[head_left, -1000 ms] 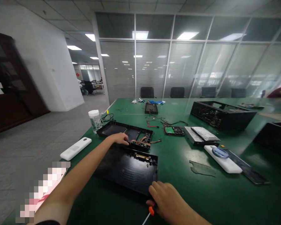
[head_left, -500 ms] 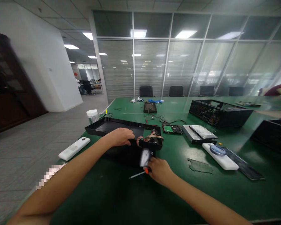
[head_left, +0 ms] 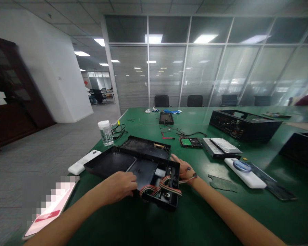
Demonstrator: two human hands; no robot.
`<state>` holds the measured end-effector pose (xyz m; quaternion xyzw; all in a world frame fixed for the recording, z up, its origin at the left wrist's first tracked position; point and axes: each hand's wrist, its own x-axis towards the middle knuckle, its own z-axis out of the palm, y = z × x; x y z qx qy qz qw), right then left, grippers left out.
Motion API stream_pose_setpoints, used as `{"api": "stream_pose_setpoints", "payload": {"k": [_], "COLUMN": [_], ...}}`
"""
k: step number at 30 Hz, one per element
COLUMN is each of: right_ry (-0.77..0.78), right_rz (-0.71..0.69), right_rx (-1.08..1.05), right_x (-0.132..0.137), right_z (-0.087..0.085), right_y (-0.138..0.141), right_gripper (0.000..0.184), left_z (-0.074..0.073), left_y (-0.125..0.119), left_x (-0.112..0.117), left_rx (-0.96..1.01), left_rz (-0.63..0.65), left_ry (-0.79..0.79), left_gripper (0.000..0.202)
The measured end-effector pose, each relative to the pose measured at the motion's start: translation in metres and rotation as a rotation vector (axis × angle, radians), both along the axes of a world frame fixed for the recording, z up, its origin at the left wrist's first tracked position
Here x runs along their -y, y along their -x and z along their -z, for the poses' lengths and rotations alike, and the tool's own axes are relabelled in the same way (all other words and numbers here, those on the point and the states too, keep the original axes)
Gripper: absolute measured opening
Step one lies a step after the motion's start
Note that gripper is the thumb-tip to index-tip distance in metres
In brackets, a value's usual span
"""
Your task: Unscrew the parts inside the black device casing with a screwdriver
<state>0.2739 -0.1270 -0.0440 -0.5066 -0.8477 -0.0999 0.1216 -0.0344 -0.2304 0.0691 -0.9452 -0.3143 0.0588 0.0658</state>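
Observation:
A shallow black plastic case (head_left: 143,171), open at the top, sits tilted toward me on the table. A striped ribbon cable (head_left: 159,186) loops over its right compartment. My left hand (head_left: 122,186) is closed on the case's front edge. Behind the case's right end is my right hand (head_left: 183,167), fingers stretched out beside the corner of a second black panel (head_left: 143,145); whether it touches that panel is partly hidden. The panel lies just behind the case.
On the left are a clear jar with white lid (head_left: 106,133) and a white device (head_left: 84,162). Toward the right lie a circuit board (head_left: 190,142), a silver drive (head_left: 222,147), another white device (head_left: 245,174) and a black computer chassis (head_left: 243,126) on the green table (head_left: 200,218).
The case has come toward me, and the black panel formerly in front of it now lies behind. My right hand has moved up and away; the screwdriver it held is out of sight.

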Motion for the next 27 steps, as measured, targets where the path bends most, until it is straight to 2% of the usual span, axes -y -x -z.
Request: {"api": "stream_pose_setpoints", "payload": {"k": [3, 6, 8, 10, 12, 14, 16, 18, 20, 23, 27], "right_ry": [-0.045, -0.049, -0.032, -0.005, 0.040, 0.096, 0.158, 0.197, 0.207, 0.201, 0.210], "right_rz": [0.054, 0.149, 0.173, 0.157, 0.126, 0.104, 0.083, 0.046, -0.002, -0.048, -0.082], "right_rx": [0.078, 0.076, 0.024, -0.068, -0.185, -0.297, -0.384, -0.439, -0.459, -0.438, -0.409], "right_x": [-0.005, -0.014, -0.020, -0.023, -0.021, -0.013, -0.002, 0.009, 0.018, 0.024, 0.025], "right_z": [0.008, 0.011, 0.011, 0.011, 0.009, 0.006, 0.001, -0.005, -0.011, -0.015, -0.015], "right_y": [-0.036, -0.063, -0.070, -0.070, -0.064, -0.054, -0.042, -0.029, -0.019, -0.010, -0.006], "right_gripper": [0.035, 0.031, 0.031, 0.031, 0.031, 0.031, 0.034, 0.036, 0.035, 0.033, 0.033], "left_z": [0.018, 0.029, 0.029, 0.023, 0.016, 0.014, 0.020, 0.035, 0.053, 0.074, 0.084], "left_y": [0.005, 0.009, 0.013, 0.015, 0.013, 0.005, -0.009, -0.025, -0.041, -0.055, -0.060], "left_x": [0.003, -0.004, -0.013, -0.027, -0.045, -0.066, -0.088, -0.108, -0.121, -0.129, -0.128], "left_rx": [-0.018, -0.036, -0.040, -0.035, -0.007, 0.058, 0.145, 0.175, 0.130, 0.073, 0.102], "left_rz": [-0.039, -0.121, -0.215, -0.288, -0.303, -0.281, -0.267, -0.263, -0.283, -0.352, -0.395], "left_ry": [0.054, 0.105, 0.166, 0.298, 0.467, 0.513, 0.333, 0.104, -0.029, -0.128, -0.185], "left_gripper": [0.007, 0.007, 0.008, 0.015, 0.029, 0.038, 0.035, 0.031, 0.023, 0.015, 0.021]}}
